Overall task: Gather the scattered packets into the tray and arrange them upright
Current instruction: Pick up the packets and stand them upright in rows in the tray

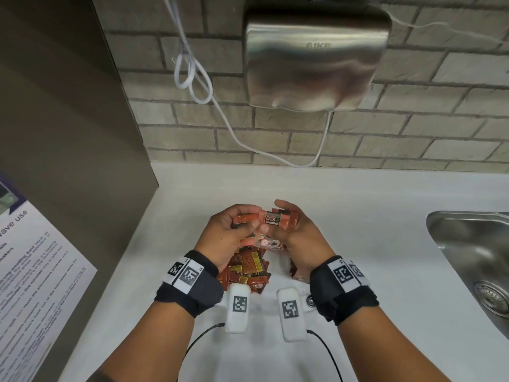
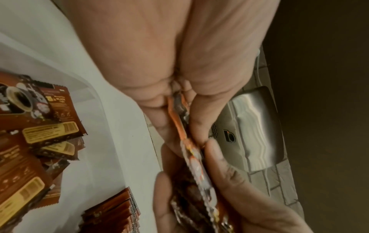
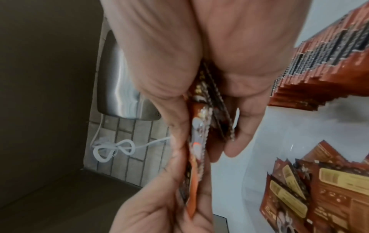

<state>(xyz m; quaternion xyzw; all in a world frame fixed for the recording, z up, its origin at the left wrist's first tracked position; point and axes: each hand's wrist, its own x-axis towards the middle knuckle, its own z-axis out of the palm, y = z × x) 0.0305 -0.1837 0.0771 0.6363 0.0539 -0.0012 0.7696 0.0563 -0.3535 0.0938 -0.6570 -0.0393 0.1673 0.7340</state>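
Both hands hold one small stack of brown-orange packets (image 1: 271, 220) above the white counter (image 1: 371, 216). My left hand (image 1: 242, 224) grips the stack's left end and my right hand (image 1: 278, 216) grips its right end. The left wrist view shows the packets (image 2: 185, 138) edge-on between curled fingers, and so does the right wrist view, packets (image 3: 201, 126). Below the hands lies a pile of loose packets (image 1: 248, 267) in a clear tray (image 3: 245, 173). A row of packets (image 3: 319, 59) stands on edge beside them. The tray's outline is hard to make out in the head view.
A steel hand dryer (image 1: 314, 59) hangs on the brick wall, with a looped white cable (image 1: 192, 73) beside it. A steel sink (image 1: 473, 257) lies at the right. A brown panel with a printed notice (image 1: 33, 271) bounds the counter on the left.
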